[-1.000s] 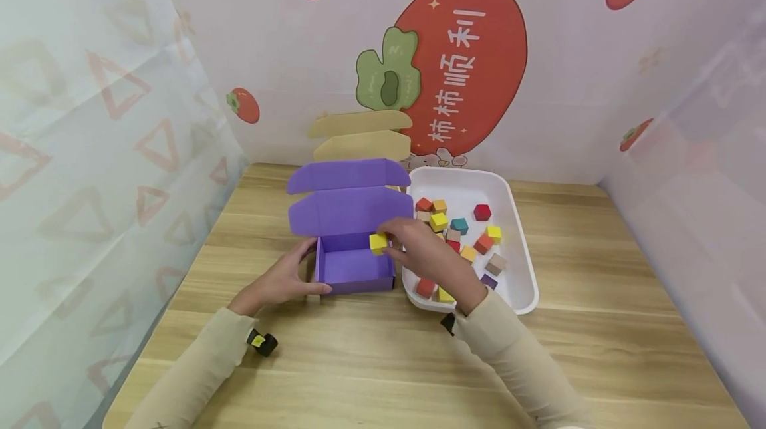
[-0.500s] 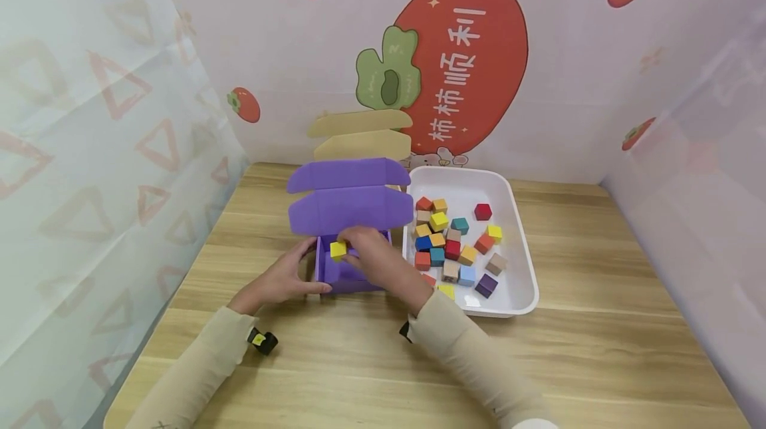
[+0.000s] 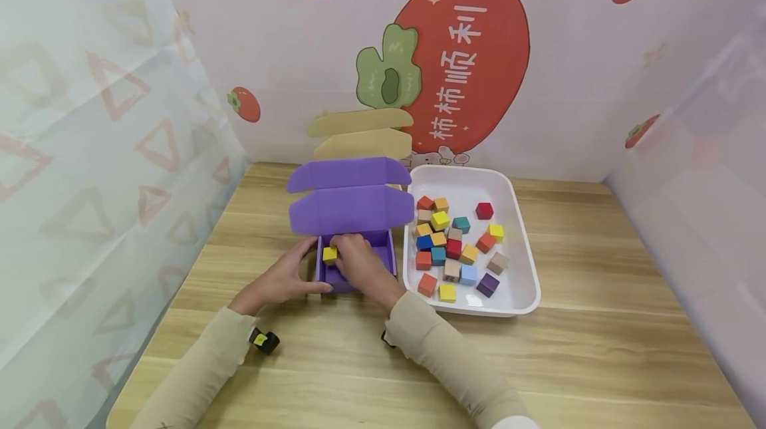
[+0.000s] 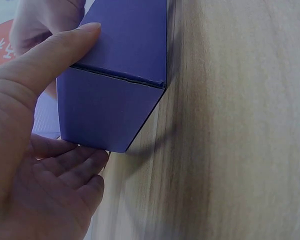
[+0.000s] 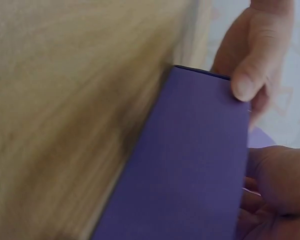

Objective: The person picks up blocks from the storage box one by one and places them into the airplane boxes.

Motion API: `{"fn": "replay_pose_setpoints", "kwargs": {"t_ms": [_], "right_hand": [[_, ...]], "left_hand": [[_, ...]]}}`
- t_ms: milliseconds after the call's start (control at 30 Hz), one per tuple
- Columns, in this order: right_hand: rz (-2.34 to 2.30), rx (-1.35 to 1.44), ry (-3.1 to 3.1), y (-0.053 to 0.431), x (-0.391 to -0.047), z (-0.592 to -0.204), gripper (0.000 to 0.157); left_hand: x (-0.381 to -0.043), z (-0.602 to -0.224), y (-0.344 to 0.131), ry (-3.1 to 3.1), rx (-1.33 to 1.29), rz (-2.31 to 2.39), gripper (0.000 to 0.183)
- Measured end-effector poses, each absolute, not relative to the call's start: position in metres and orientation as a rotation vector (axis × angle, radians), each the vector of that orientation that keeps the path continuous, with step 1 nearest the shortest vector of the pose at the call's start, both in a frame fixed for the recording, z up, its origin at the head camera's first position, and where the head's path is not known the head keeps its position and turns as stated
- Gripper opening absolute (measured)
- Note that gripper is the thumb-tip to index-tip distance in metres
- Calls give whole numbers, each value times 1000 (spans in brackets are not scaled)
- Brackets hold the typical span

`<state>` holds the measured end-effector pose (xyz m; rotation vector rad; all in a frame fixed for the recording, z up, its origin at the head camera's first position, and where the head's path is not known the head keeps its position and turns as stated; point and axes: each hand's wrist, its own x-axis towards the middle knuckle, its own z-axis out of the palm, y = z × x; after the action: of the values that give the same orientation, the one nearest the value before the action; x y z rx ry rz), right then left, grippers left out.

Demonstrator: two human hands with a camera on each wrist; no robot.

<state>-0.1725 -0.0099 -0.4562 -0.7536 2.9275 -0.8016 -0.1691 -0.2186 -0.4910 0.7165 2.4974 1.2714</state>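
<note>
A purple cardboard box stands on the table with its lid raised at the back. My left hand holds the box's left end. In the left wrist view its thumb lies on the front wall, with the other fingers round toward the back. My right hand reaches down into the box and pinches a yellow cube near the left inner wall. The right wrist view shows mostly the box's front, which hides the cube.
Right of the box, a white tray holds several coloured wooden cubes, among them a red cube and a purple cube. Raised yellow flaps show behind the purple lid. A patterned backdrop surrounds the wooden table.
My right hand has carried the yellow cube leftward from the box's right side and lowered it inside, near the left wall. My left hand stays in place on the box.
</note>
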Motion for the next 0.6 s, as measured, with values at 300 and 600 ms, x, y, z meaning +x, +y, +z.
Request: {"fn": "replay_pose_setpoints", "kwargs": {"t_ms": [300, 600], "right_hand": [[-767, -622, 2962, -20, -176, -468, 11], [-655, -615, 3098, -24, -179, -470, 8]], "left_hand": [[-169, -489, -218, 2505, 707, 1260, 113], [-170, -490, -218, 2517, 692, 1243, 113]]}}
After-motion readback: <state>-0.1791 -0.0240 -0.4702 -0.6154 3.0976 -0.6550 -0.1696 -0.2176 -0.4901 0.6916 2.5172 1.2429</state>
